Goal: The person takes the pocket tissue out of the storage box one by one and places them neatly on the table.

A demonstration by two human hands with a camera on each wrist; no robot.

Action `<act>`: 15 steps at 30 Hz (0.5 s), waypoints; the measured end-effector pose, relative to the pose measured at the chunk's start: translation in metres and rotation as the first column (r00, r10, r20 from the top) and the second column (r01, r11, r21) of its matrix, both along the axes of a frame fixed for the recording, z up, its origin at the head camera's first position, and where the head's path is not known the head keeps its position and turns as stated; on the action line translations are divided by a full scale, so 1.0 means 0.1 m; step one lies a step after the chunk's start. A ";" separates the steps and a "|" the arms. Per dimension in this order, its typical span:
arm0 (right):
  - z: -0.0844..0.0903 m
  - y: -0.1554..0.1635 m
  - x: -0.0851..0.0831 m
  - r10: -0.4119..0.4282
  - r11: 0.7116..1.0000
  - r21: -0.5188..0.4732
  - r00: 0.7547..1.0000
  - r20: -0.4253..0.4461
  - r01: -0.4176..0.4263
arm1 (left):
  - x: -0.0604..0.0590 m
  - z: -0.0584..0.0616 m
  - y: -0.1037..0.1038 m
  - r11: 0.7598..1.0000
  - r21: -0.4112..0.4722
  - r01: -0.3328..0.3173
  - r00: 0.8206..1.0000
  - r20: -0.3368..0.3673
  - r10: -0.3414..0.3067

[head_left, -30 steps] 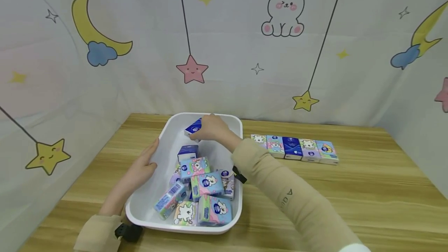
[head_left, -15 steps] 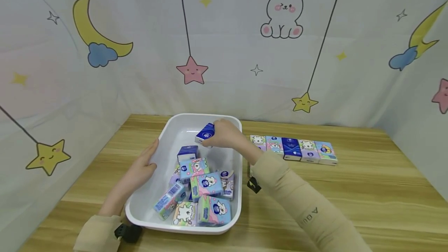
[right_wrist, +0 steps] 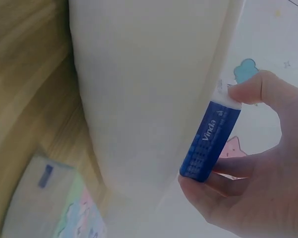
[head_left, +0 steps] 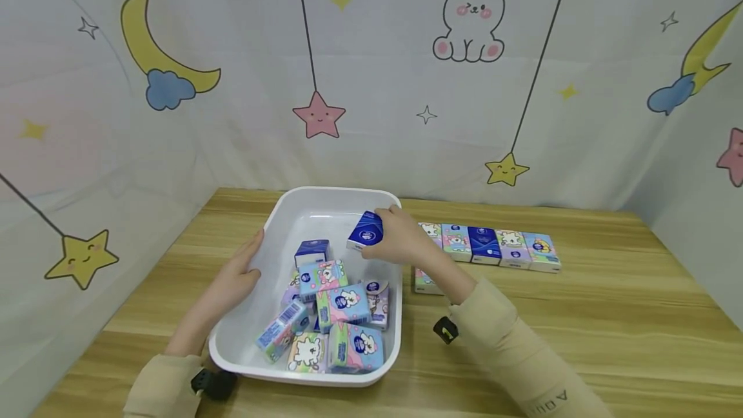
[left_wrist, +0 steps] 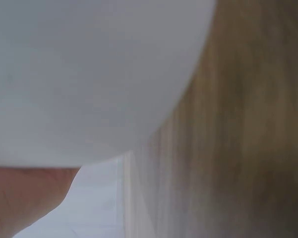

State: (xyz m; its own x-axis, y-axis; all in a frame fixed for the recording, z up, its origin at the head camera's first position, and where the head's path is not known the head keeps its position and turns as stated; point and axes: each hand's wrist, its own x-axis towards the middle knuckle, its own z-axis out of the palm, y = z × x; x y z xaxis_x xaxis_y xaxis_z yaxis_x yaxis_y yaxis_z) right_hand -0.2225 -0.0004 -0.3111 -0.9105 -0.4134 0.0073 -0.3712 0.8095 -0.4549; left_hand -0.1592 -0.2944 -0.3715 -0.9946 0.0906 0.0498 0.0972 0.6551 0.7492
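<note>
In the head view, my right hand (head_left: 400, 234) pinches a dark blue tissue pack (head_left: 367, 231) above the back right part of a white plastic tub (head_left: 339, 193). Thumb and fingers take the pack by its opposite ends in the right wrist view, where its blue side (right_wrist: 210, 141) reads "Vinda". My left hand (head_left: 238, 276) holds the tub's left rim, thumb over the inner side. Several patterned tissue packs (head_left: 342, 305) lie jumbled in the tub's front half, with a dark blue pack (head_left: 311, 252) at their back.
Right of the tub, a row of tissue packs (head_left: 484, 245) lies side by side on the wooden table (head_left: 580, 321). Another pack (head_left: 426, 281) sits in front of the row's left end, partly behind my right arm. A printed curtain (head_left: 377, 82) hangs behind the table.
My right hand has carried the dark blue pack rightward and slightly nearer, from the tub's back toward its right rim. My left hand has stayed at the left rim.
</note>
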 end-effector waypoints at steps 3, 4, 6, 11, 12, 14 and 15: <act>-0.02 0.09 0.04 -0.015 0.999 -0.046 1.000 0.013 0.016 | 0.00 0.00 0.00 1.000 -0.003 0.003 1.000 -0.007 -0.004; -0.03 0.12 0.06 -0.021 0.998 -0.062 1.000 0.017 0.022 | -0.01 0.00 -0.01 1.000 -0.002 0.003 1.000 -0.005 -0.003; -0.04 0.17 0.08 -0.037 0.995 -0.087 0.999 0.027 0.040 | -0.01 0.00 -0.01 1.000 -0.004 0.001 1.000 0.002 -0.001; -0.06 0.28 0.15 -0.073 0.990 -0.115 0.997 0.030 0.076 | 0.00 0.00 0.00 1.000 -0.007 0.000 1.000 0.005 0.000; -0.07 0.30 0.16 -0.077 0.990 -0.118 0.997 0.027 0.080 | 0.00 0.00 0.00 1.000 -0.007 0.001 1.000 0.002 -0.001; -0.08 0.34 0.19 -0.079 0.988 -0.129 0.997 0.018 0.081 | 0.00 0.00 0.00 1.000 -0.008 0.003 1.000 0.003 -0.003; -0.08 0.37 0.20 -0.080 0.988 -0.135 0.997 0.015 0.081 | 0.00 0.01 0.00 1.000 -0.007 0.003 1.000 0.003 -0.003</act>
